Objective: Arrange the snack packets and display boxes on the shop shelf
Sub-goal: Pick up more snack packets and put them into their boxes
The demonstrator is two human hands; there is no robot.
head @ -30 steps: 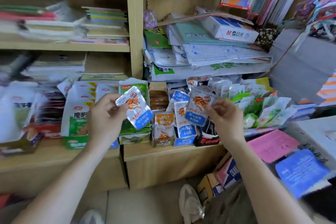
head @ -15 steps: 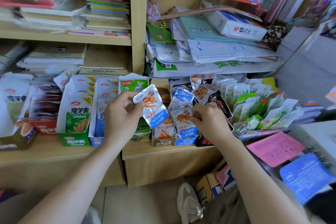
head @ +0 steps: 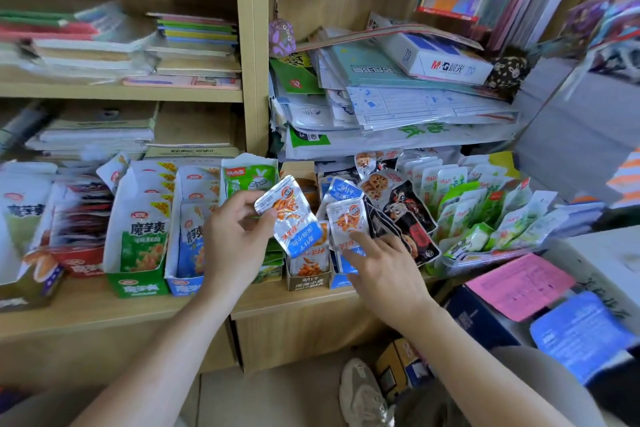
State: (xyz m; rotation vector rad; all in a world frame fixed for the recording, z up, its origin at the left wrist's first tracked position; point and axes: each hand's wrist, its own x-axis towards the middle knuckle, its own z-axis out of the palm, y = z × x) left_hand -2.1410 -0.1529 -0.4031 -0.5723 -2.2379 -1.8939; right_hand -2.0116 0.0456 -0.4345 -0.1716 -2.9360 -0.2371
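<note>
My left hand (head: pixel 235 239) pinches a silver, orange and blue snack packet (head: pixel 290 215) by its top corner, held above the shelf. Below and right of it, my right hand (head: pixel 382 270) reaches with fingers extended and touches a like packet (head: pixel 346 224) standing in a blue display box (head: pixel 341 279). An orange display box (head: pixel 306 282) stands just left of that one. Green (head: pixel 136 288) and blue (head: pixel 185 286) display boxes of taller packets line the wooden shelf (head: pixel 104 308) to the left.
Dark packets (head: pixel 407 215) and rows of green and white packets (head: pixel 485 215) lie right of the boxes. Stacked papers and a white M&G box (head: pixel 446 62) fill the shelf above. Pink (head: pixel 519 284) and blue (head: pixel 581 333) sheets lie at right. My shoe (head: pixel 362 392) is on the floor.
My right hand lowered its packet into the blue display box and now touches it with extended fingers. My left hand kept its packet and moved right, closer to the boxes.
</note>
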